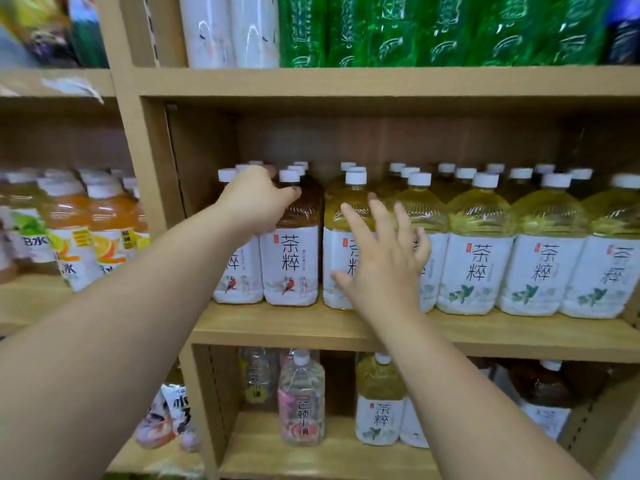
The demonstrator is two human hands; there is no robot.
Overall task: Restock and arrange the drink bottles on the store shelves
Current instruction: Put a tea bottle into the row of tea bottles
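The middle shelf holds rows of large tea bottles with white caps and white labels. Two columns at the left are brown tea; the rest are yellow-green tea. My left hand curls over the shoulder of the front-left brown tea bottle, its thumb reaching toward the second brown bottle. With fingers spread, my right hand is in front of the first yellow-green tea bottle and hides most of its label. Whether it touches that bottle cannot be told.
Green bottles and white-wrapped ones stand on the shelf above. Orange juice bottles fill the bay to the left, past a wooden upright. The lower shelf holds a pink-labelled bottle, a yellow tea bottle and a brown one.
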